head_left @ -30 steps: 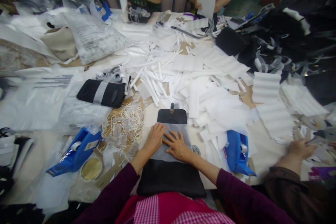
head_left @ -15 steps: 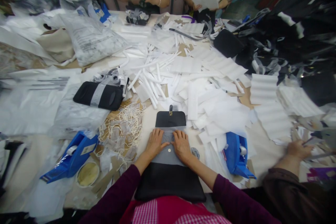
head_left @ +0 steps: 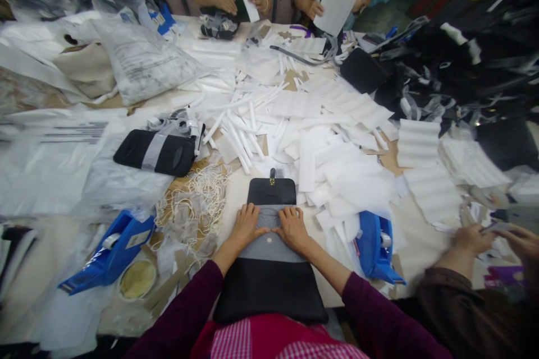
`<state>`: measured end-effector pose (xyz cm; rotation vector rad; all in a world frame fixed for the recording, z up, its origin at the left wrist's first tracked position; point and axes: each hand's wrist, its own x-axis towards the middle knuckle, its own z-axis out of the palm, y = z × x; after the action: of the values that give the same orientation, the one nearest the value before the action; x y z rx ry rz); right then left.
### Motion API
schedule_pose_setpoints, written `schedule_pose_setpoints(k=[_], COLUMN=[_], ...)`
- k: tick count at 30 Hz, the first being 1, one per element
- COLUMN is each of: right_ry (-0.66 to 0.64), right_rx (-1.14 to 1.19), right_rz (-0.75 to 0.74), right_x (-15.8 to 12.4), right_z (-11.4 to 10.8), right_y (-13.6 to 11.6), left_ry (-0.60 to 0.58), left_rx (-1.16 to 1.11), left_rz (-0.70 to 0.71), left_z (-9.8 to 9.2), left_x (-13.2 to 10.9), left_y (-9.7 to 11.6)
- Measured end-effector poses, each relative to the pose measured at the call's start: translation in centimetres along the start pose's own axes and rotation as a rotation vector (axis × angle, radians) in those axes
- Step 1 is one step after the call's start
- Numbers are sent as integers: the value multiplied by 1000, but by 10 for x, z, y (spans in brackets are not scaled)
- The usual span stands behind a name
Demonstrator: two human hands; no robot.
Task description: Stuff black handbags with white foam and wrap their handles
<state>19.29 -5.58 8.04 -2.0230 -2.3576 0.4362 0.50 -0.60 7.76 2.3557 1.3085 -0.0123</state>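
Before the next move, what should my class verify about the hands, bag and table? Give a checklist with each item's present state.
1. Left hand on the grey panel: ok.
2. Right hand on the same panel: ok.
3. Gold clasp uncovered by the hands: ok.
4. Table uncluttered around the black bag: not ok; white sheets and tangled cords lie nearby.
5. Right-side blue tape dispenser apart from the right hand: ok.
6. Anything inside the bag: cannot tell.
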Motion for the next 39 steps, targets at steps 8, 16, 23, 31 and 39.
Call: schedule_pose_setpoints(k=[8,16,23,31,39], right_ry=[-10,-31,-68,-86,-133], right_rx=[-21,18,20,73,92], right_rz=[36,44,8,-34,30], right_x=[-3,1,2,2,3], right_z=[-2,-9,-10,-13,-13], right_y=[-4,1,7,11,15], left_ry=[2,-37,-3,-11,-7], left_rx=[-30,-47,-22,-36,-8], left_rz=[8,-2,37,31,2], left_z=[-4,-13,-12,-8,-5], left_x=[1,4,1,-1,-4], left_y=[0,4,3,2,0])
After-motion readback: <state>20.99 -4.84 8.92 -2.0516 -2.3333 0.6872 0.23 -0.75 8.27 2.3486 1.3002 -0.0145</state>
